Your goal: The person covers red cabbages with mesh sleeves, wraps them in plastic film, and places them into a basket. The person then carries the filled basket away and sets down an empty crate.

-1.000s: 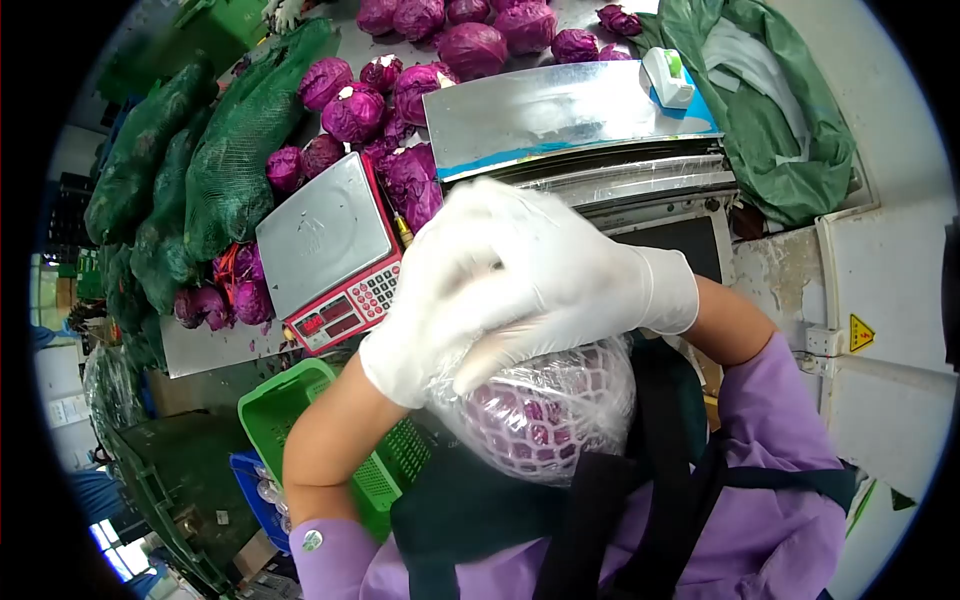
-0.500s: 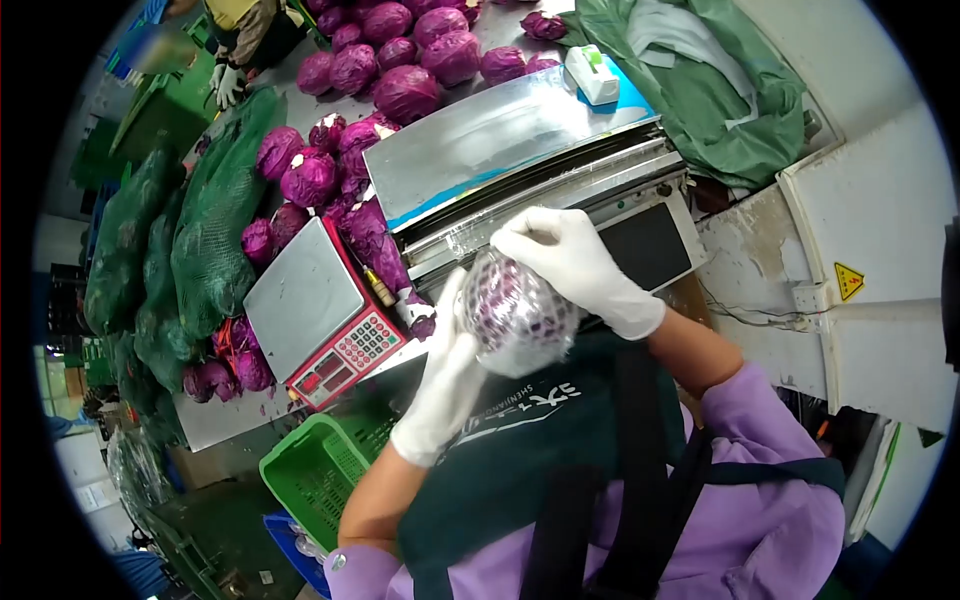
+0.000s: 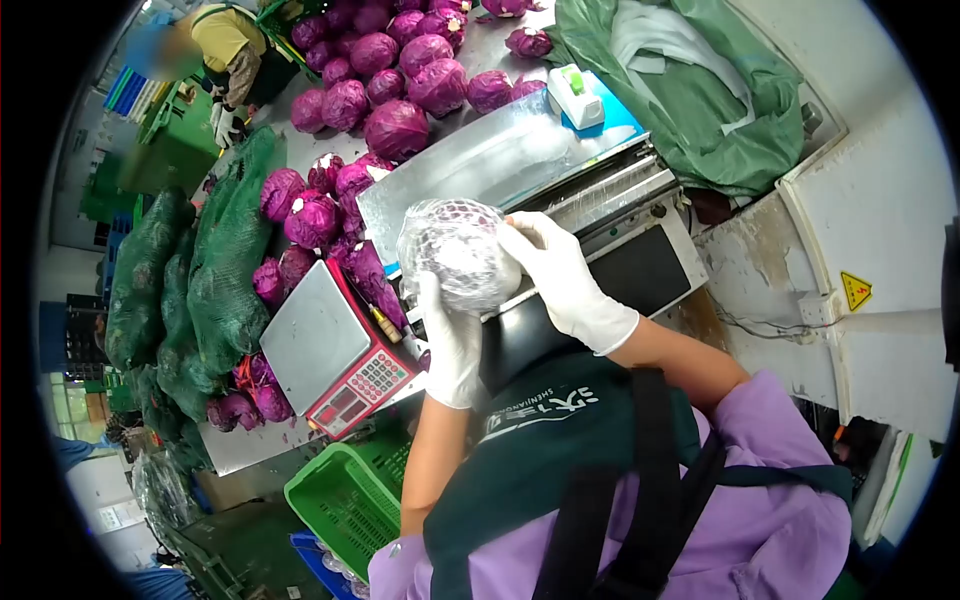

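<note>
A red cabbage in a white foam net and clear film (image 3: 458, 255) is held up in front of the wrapping machine's metal plate (image 3: 500, 150). My left hand (image 3: 452, 345), in a white glove, supports it from below and at its left side. The gloved fingers of my right hand (image 3: 560, 275) pinch at the cabbage's upper right edge, on the film. Left of the cabbage is a red and silver scale (image 3: 318, 335). A white and green dispenser (image 3: 575, 97) lies on the far end of the plate.
Loose red cabbages (image 3: 397, 130) cover the far part of the table. Green net sacks (image 3: 228, 290) stand at the left, and a green crate (image 3: 345, 505) is below the scale. A co-worker (image 3: 230, 45) bends over at the upper left. Green cloth (image 3: 690, 130) lies at the upper right.
Both hands have moved the wrapped cabbage up and left, away from my body and towards the metal plate. The cabbage has turned, and my left hand is now more under it. The view has shifted slightly.
</note>
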